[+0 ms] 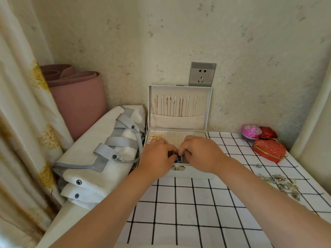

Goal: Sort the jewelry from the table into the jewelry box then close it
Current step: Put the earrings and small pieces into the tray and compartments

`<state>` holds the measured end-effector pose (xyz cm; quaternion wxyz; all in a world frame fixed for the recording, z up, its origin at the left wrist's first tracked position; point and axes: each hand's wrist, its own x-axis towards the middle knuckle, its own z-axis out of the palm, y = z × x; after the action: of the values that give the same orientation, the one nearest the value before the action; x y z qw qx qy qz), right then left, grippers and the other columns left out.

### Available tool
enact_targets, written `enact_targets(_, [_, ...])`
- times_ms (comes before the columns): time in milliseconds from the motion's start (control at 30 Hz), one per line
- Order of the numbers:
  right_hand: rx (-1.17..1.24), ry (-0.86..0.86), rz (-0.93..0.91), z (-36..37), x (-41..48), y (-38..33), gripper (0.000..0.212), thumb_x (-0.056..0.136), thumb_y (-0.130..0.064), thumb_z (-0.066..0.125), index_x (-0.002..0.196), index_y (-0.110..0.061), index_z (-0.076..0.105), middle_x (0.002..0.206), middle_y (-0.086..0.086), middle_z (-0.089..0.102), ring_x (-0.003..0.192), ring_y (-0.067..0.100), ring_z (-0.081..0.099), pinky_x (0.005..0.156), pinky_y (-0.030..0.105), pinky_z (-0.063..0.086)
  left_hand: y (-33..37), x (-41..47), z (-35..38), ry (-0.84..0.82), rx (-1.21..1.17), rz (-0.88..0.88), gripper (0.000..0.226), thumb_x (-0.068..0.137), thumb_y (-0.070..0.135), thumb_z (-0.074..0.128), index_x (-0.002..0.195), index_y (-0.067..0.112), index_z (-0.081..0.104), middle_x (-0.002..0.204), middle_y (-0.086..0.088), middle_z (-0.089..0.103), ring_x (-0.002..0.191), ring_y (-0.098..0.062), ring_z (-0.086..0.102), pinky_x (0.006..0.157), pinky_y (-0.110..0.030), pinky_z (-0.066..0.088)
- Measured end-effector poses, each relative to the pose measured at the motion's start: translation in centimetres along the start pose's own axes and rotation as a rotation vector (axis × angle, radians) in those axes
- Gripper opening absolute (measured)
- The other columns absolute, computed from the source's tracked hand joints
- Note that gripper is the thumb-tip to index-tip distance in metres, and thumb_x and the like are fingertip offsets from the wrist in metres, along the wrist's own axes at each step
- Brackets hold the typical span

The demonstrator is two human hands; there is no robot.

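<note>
Your left hand (157, 158) and right hand (200, 154) pinch a small dark piece (177, 159) over the open jewelry box (197, 173) — the loose jewelry (281, 183) lies on the tablecloth, well to your right.

We see a corner of pale wallpaper (250, 51) printed with faint leaf sprigs, bearing a grey wall socket (202, 74). At left hangs a cream curtain (21, 104) with yellow flowers. Beside it, a rolled pink mat (78, 101) stands behind a white bag (93, 169) with grey straps. A table (197, 212) under black-gridded white cloth fills the foreground; the light is soft.
</note>
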<state>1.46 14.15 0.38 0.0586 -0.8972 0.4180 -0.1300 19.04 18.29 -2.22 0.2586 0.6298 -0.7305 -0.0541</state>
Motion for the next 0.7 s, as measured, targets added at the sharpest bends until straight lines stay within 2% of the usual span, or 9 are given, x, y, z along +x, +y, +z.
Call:
enact_targets(100, [0.020, 0.020, 0.020, 0.1, -0.1, 0.1, 0.033, 0.093, -0.014, 0.052, 0.101, -0.036, 0.075, 0.100, -0.011, 0.062, 0.089, 0.014, 0.061, 0.072, 0.032, 0.051, 0.3, 0.3, 0.1, 0.005, -0.010, -0.065, 0.022, 0.086, 0.038, 0.064, 0.107, 0.042, 0.069, 0.105, 0.009, 0.057, 0.108, -0.014, 0.045, 0.093, -0.032, 0.038])
enact_targets(267, [0.020, -0.047, -0.009, 0.4, -0.5, -0.2, 0.039, 0.093, -0.014, 0.050, 0.112, -0.039, 0.072, 0.101, -0.008, 0.061, 0.090, 0.017, 0.061, 0.075, 0.036, 0.052, -0.2, 0.7, -0.6, -0.032, -0.084, -0.067, 0.032, 0.084, 0.040, 0.068, 0.115, 0.033, 0.063, 0.106, 0.014, 0.063, 0.107, -0.010, 0.049, 0.093, -0.030, 0.041])
enact_targets(367, [-0.009, -0.057, -0.023, 0.3, -0.3, -0.4, 0.042, 0.092, -0.012, 0.049, 0.114, -0.040, 0.073, 0.101, -0.008, 0.061, 0.090, 0.015, 0.059, 0.074, 0.033, 0.050, -0.6, 0.3, -1.1, -0.008, -0.065, 0.008, 0.014, 0.088, 0.027, 0.061, 0.100, 0.031, 0.068, 0.098, 0.010, 0.063, 0.100, -0.012, 0.052, 0.089, -0.034, 0.046])
enact_targets(433, [-0.027, -0.063, -0.033, 0.3, -0.1, -0.4, 0.043, 0.092, -0.011, 0.048, 0.112, -0.040, 0.073, 0.099, -0.009, 0.060, 0.089, 0.014, 0.058, 0.072, 0.031, 0.048, -0.9, -0.1, -1.1, -0.015, -0.059, 0.083, 0.013, 0.088, 0.024, 0.061, 0.091, 0.032, 0.071, 0.092, 0.010, 0.061, 0.095, -0.012, 0.052, 0.085, -0.033, 0.046])
enact_targets(567, [0.026, -0.057, -0.002, 0.6, 0.0, -0.4, 0.036, 0.093, -0.012, 0.048, 0.103, -0.036, 0.073, 0.096, -0.007, 0.061, 0.088, 0.018, 0.059, 0.073, 0.034, 0.051, -0.7, -0.4, -1.1, -0.033, -0.043, 0.160, 0.013, 0.088, 0.031, 0.064, 0.093, 0.035, 0.075, 0.091, 0.014, 0.059, 0.094, -0.008, 0.046, 0.086, -0.028, 0.039])
enact_targets(700, [0.056, -0.010, 0.032, 0.7, -0.2, -0.2, 0.033, 0.094, -0.012, 0.050, 0.106, -0.032, 0.073, 0.100, -0.005, 0.063, 0.088, 0.018, 0.059, 0.074, 0.035, 0.052, -0.7, -0.3, -1.3, -0.047, -0.037, 0.176, 0.014, 0.088, 0.033, 0.063, 0.093, 0.035, 0.076, 0.094, 0.016, 0.059, 0.097, -0.008, 0.046, 0.088, -0.029, 0.040])
